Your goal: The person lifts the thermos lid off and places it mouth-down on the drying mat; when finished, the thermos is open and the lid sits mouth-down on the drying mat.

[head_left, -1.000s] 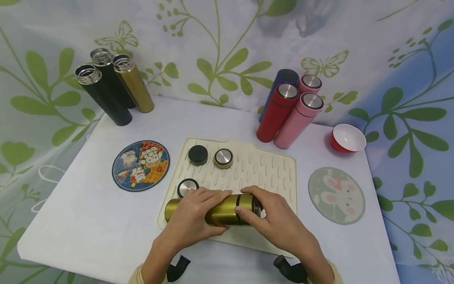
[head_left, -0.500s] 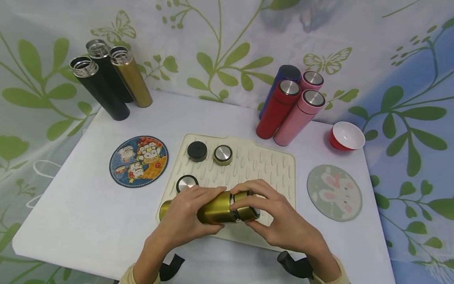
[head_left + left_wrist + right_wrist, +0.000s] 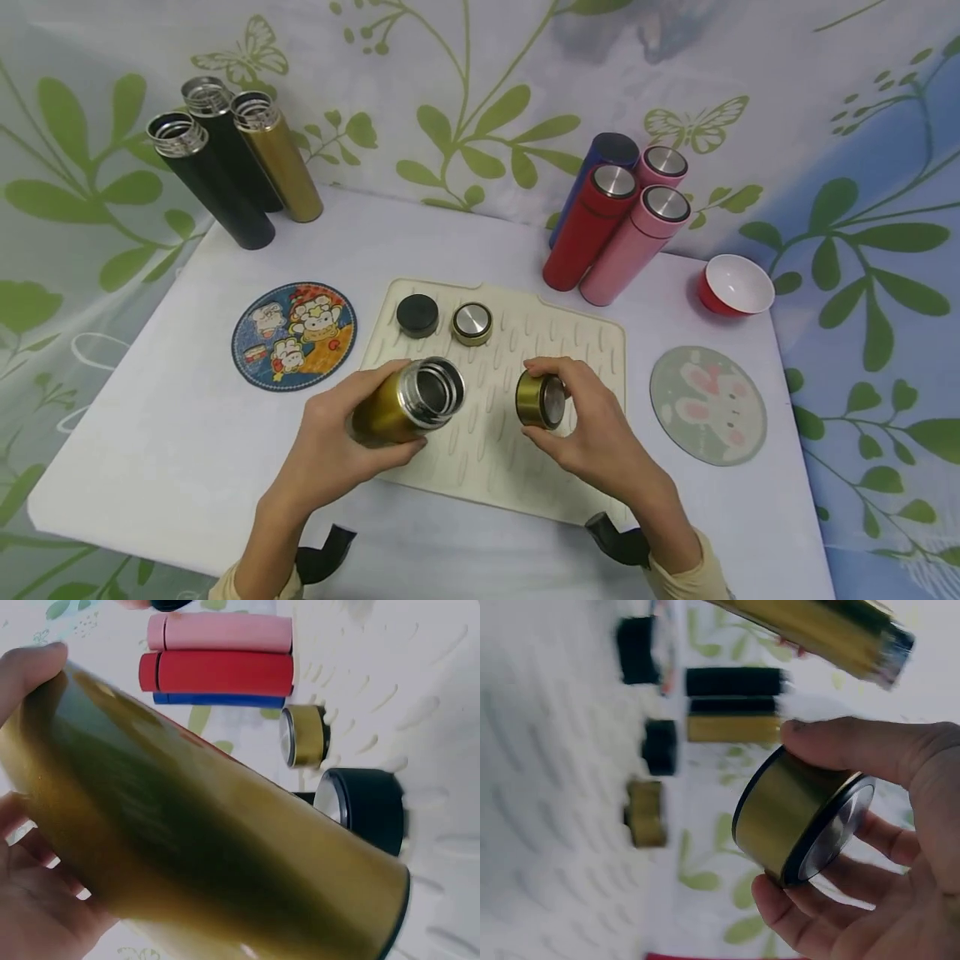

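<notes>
In the head view the left hand [image 3: 337, 433] grips a gold bottle [image 3: 386, 412], its uncapped steel mouth tilted toward the camera. The right hand [image 3: 592, 425] pinches a gold cap [image 3: 531, 400] between thumb and fingers, apart from the bottle and above the cream mat [image 3: 480, 467]. From the left wrist the bottle body [image 3: 187, 817] fills much of the view, fingers around its upper end. From the right wrist the cap [image 3: 787, 817] shows its dark rim and steel top. A black cap [image 3: 417, 316] and another gold cap [image 3: 472, 323] rest on the mat.
Open black bottles [image 3: 217, 187] and a gold one [image 3: 281, 162] stand back left. Capped red [image 3: 588, 233], pink [image 3: 630, 250] and blue bottles stand back right, near a red bowl [image 3: 735, 287]. Round mats lie left [image 3: 292, 336] and right [image 3: 708, 406].
The gold cap has come off the bottle. The left hand has moved left and tilted the bottle mouth up; the right hand has moved right with the cap.
</notes>
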